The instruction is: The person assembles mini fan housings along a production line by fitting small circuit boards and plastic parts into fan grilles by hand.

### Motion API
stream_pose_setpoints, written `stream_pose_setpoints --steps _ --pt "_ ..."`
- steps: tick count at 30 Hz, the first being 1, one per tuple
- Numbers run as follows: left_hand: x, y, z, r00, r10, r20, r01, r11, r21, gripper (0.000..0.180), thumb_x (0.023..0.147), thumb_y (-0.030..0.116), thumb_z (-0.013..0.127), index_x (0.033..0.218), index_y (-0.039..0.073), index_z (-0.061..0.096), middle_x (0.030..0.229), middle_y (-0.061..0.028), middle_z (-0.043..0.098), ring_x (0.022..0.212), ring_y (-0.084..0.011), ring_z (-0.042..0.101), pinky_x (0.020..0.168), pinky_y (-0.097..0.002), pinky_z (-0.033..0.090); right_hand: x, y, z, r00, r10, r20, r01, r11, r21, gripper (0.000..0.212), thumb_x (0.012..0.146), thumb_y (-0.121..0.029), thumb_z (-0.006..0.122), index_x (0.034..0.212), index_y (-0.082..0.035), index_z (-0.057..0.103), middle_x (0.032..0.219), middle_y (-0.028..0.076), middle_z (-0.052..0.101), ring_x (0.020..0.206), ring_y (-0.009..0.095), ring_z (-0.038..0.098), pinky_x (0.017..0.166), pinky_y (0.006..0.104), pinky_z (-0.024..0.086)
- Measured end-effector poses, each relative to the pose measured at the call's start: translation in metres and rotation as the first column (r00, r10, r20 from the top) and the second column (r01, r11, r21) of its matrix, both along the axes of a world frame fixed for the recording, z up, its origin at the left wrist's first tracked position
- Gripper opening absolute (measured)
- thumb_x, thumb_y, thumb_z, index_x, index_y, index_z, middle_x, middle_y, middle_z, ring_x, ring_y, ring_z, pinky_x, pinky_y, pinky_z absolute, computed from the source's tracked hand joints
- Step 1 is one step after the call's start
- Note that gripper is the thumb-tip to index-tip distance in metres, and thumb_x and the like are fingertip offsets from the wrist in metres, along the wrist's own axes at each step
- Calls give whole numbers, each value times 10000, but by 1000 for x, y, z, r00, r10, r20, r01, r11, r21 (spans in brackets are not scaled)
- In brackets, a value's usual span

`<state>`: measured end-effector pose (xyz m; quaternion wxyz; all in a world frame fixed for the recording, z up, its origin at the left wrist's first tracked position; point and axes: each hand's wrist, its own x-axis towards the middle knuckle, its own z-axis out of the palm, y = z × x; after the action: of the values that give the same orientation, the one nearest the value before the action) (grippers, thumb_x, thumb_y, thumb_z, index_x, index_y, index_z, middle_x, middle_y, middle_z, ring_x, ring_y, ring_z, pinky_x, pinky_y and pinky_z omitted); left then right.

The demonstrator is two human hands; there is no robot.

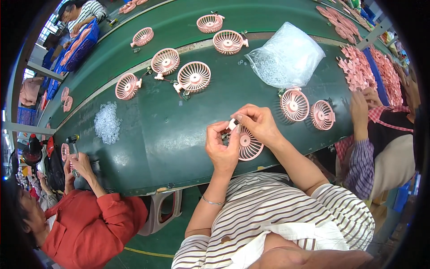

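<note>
Pinching pale piece (233, 125), details unclear, pink fan (245, 141) partly hidden.

The fan (249, 144) at centre is pink, the table (174, 152) dark green, the shirt (264, 201) at bottom centre white with dark stripes, the lower-left jacket (87, 226) red, and the upper-left basket (87, 50) blue.

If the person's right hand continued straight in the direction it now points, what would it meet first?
The right hand would probably first meet the small white piece at its fingertips, then the left hand; exact depth is unclear from this single view.
</note>
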<state>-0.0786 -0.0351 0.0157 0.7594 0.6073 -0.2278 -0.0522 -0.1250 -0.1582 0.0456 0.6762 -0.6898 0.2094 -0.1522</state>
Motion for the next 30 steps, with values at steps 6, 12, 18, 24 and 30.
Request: stream_pose_setpoints --steps 6,12,18,24,30 --pt "0 6 5 994 13 111 -36 977 210 231 751 -27 666 961 -16 571 964 -134 598 832 -181 601 751 -289 498 -4 4 -4 1000 -23 17 25 992 -127 137 859 -75 636 878 54 678 849 53 639 723 74 577 625 217 465" --pt "-2 1 8 998 56 23 -58 991 123 194 738 -33 664 908 -5 576 945 -148 612 840 -209 615 742 -299 502 2 -1 6 989 -26 -143 23 1000 -21 121 835 -78 658 832 43 670 751 45 656 653 61 568 575 218 459" --pt "0 2 8 993 44 112 -59 989 134 165 735 -30 668 857 4 563 952 -154 627 854 -220 621 742 -311 501 1 0 4 988 -52 -142 48 998 -35 135 842 -79 647 850 54 671 769 41 641 668 64 560 574 213 451" --pt "0 -2 10 983 60 175 -99 969 225 149 737 -2 683 821 14 560 919 -161 637 846 -262 628 740 -348 496 -4 -2 2 1000 -23 2 23 975 -220 139 860 -57 604 914 51 673 840 81 615 721 94 566 607 239 453" --pt "-6 3 12 992 71 107 -95 968 234 145 745 -8 667 859 14 581 953 -152 624 821 -246 626 724 -324 499 -14 20 15 971 83 223 112 667 -736 195 783 -2 581 963 39 646 898 158 577 746 266 571 660 349 459"
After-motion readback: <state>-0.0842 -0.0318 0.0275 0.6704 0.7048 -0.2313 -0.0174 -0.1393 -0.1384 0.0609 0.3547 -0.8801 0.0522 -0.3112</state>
